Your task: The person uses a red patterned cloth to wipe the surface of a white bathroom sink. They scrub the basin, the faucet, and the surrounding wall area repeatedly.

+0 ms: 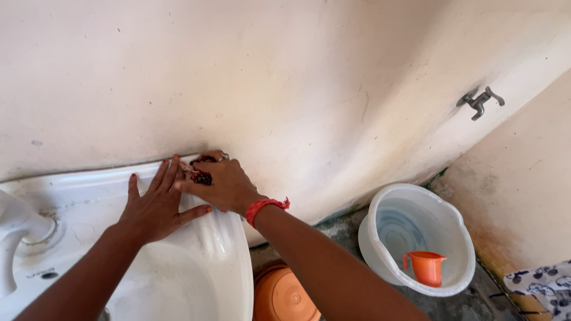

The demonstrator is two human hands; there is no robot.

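Head view: the left hand (156, 205) lies flat on the back ledge of a white washbasin (223, 261), its grip spread, with the fingers fanned toward the wall and pinching nothing. The right hand (223, 184) reaches across it to the basin's far right corner, where the rim meets the wall (285, 77). Its grip is pressed together around a dark reddish scrubbing pad (202, 176), which sits right at the seam between ledge and wall and touches both. The two hands overlap at the fingertips. A red thread band (262, 207) circles the right wrist.

The corner is tight: wall straight ahead, the basin's rounded right edge just beside the right hand, then a drop to the floor. To the left the ledge runs open as far as a white tap (18, 229), well apart from both hands.

The wall is pale plaster, scuffed and stained darker along the basin line. A metal wall tap (480, 102) sticks out at upper right. On the grey floor below it stands a white bucket (380, 244) with an orange mug (426, 267) inside, and an orange tub (282, 294) sits under the basin's edge. Patterned cloth (544, 285) shows at the far right.
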